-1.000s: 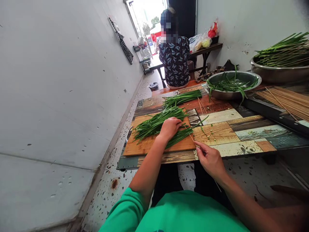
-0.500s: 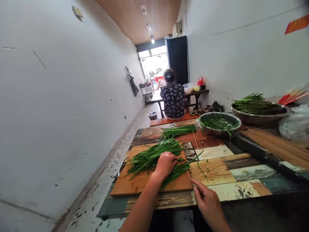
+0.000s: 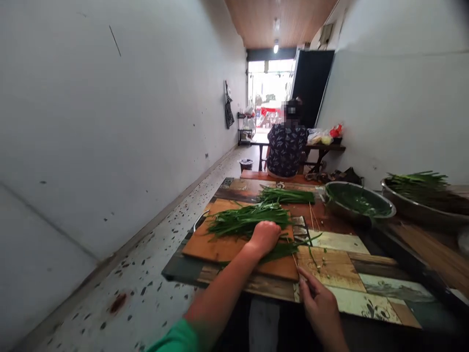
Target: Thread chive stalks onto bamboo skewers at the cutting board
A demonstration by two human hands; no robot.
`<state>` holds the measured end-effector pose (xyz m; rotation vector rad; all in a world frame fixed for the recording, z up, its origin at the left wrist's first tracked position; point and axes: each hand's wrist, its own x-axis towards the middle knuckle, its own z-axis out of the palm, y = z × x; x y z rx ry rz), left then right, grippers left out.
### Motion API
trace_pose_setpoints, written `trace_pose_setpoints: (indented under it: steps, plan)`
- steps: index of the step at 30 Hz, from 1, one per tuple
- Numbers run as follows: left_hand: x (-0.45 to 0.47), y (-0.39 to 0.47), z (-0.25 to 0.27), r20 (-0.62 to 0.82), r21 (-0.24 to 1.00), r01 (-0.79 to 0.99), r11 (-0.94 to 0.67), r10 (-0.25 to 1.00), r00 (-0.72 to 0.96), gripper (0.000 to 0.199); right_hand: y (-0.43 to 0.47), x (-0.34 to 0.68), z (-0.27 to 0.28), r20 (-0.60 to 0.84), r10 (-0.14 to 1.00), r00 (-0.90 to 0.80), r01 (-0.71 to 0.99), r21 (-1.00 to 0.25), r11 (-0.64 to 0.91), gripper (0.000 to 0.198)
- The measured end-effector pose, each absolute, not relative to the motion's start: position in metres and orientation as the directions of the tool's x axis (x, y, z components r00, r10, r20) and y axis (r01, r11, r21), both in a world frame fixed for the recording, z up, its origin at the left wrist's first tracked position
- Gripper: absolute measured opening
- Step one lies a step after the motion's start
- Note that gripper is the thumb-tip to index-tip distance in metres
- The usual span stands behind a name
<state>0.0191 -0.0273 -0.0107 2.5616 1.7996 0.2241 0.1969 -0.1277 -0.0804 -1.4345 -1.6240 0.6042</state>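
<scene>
A heap of long green Chinese chives (image 3: 242, 220) lies on a wooden cutting board (image 3: 203, 250). My left hand (image 3: 266, 237) is closed over the near right side of the board, at a smaller bunch of chives (image 3: 280, 253); its fingertips are partly hidden. In my right hand (image 3: 319, 298), at the table's front edge, a thin wooden skewer (image 3: 295, 261) is pinched between thumb and fingers. The skewer points away from me toward the chives by my left hand. Whether its tip has entered them is hidden.
Behind the board lies another chive bundle (image 3: 287, 195) with skewers (image 3: 314, 217) sticking out. Metal bowls, one holding greens (image 3: 390, 203) and one chives (image 3: 417, 183), stand right on the patchwork table (image 3: 366, 239). A person (image 3: 287, 149) sits ahead, back turned.
My view has swung left, so everything appears farther right. Both hands keep about the same places at the board, with the skewer still in my right hand.
</scene>
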Motion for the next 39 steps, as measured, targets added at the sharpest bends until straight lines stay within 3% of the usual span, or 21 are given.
trace_pose_setpoints:
  steps: [5,23,35,39]
  plan:
    - [0.017,-0.027,-0.012,0.151,0.169,0.891,-0.422,0.904,0.4,0.025,-0.133,0.196,-0.073,0.205,0.979,0.014,0.563,-0.811,0.162,0.044]
    - [0.015,-0.018,-0.015,0.127,0.145,0.933,-0.33,0.941,0.313,0.03,-0.137,0.19,-0.062,-0.01,1.0,0.005,0.311,-0.95,-0.011,0.055]
    - [0.014,-0.016,-0.015,0.222,0.248,0.897,-0.367,0.922,0.316,0.022,-0.135,0.191,-0.063,-0.02,1.0,-0.01,0.279,-0.96,-0.016,0.051]
    - [0.008,-0.017,-0.009,0.284,0.359,0.853,-0.379,0.915,0.287,0.018,-0.135,0.19,-0.06,-0.048,0.999,-0.01,0.248,-0.968,-0.045,0.053]
